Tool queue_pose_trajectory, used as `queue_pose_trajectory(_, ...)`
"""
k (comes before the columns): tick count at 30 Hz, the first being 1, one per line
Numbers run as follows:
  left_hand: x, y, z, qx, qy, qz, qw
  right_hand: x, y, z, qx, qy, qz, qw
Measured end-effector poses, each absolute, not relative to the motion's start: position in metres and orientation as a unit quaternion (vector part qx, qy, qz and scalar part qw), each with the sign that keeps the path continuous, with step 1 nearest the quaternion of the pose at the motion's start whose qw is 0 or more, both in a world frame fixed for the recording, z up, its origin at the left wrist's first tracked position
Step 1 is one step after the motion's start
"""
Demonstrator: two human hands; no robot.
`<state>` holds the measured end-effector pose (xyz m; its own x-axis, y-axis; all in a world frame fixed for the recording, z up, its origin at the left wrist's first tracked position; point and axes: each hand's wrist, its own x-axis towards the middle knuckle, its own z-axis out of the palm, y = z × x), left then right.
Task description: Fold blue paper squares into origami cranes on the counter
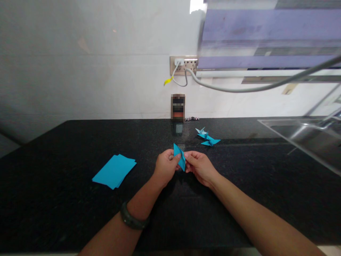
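Observation:
A small folded piece of blue origami paper is held up between both hands above the dark countertop. My left hand pinches its left side, with the thumb lying across its face. At the right edge, the thumb and fingers of my right hand are closed on the same piece. Fingertips behind the paper are partly hidden. Beyond my right hand lie several folded blue paper cranes, set close together. To the left of my hands is a loose stack of flat blue paper sheets.
A phone, its screen blurred out, leans against the wall, with a beaded strand beside it. A grey cable runs right from near the wall socket. A metal sink is set into the black countertop at right.

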<state>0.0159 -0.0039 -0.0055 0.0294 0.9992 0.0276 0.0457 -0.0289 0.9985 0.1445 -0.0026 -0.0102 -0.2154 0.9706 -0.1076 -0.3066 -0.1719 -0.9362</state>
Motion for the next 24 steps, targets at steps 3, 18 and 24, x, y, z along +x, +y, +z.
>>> queue_pose_trajectory(3,0.0156,-0.0036,-0.0066,0.524,0.489,0.485,0.501,0.1452,-0.0011,-0.0118,-0.427,-0.453,0.609,0.491)
queue_pose_trajectory(18,0.0182,-0.0030,-0.0073,0.511,0.493,0.472,0.523,0.1430,-0.0038,-0.0078,-0.495,-0.483,0.554,0.463)
queue_pose_trajectory(24,0.0191,-0.0046,-0.0043,0.503,0.498,0.457,0.538,0.1453,-0.0023,-0.0084,-0.510,-0.500,0.531,0.456)
